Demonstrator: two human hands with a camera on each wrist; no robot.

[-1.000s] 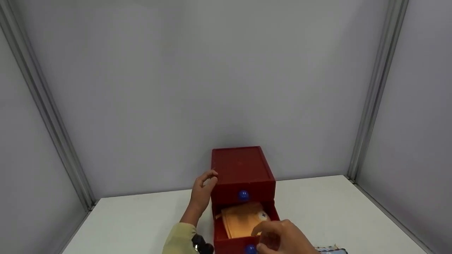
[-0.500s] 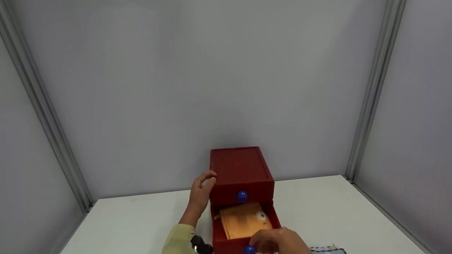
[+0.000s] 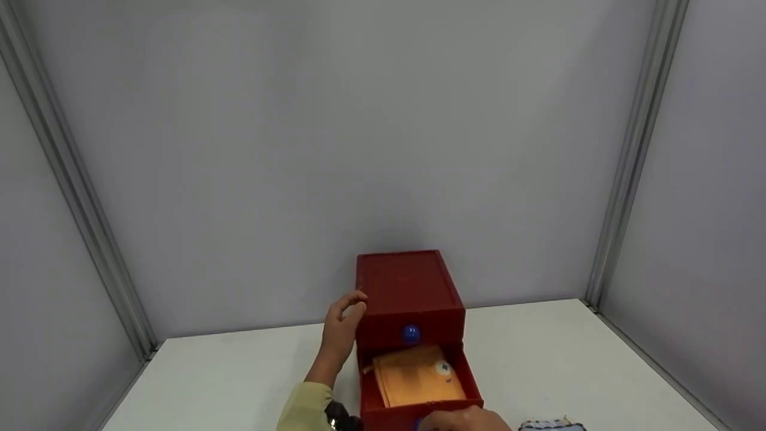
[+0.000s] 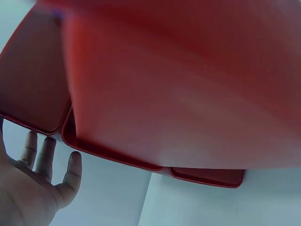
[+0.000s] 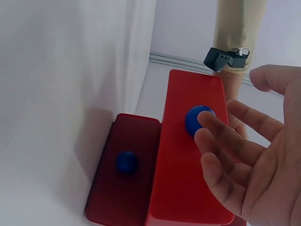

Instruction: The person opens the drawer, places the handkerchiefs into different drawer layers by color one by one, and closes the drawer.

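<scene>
Bracing the box (image 3: pixel 409 287) with our open left hand (image 3: pixel 342 326), our open right hand's (image 5: pixel 256 165) fingers touch the knob (image 5: pixel 197 120); drawer (image 3: pixel 419 383) open, cloth (image 3: pixel 417 378) inside, closing left.

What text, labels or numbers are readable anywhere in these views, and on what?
None can be read.
Red drawer box: plain, with no lettering visible.
Orange folded cloth in the open lower drawer: a small round patch with dark marks, too small to read.
Black wrist device on the left arm: no legible marking.
Patterned item at the bottom edge: pattern only, mostly cut off.
</scene>
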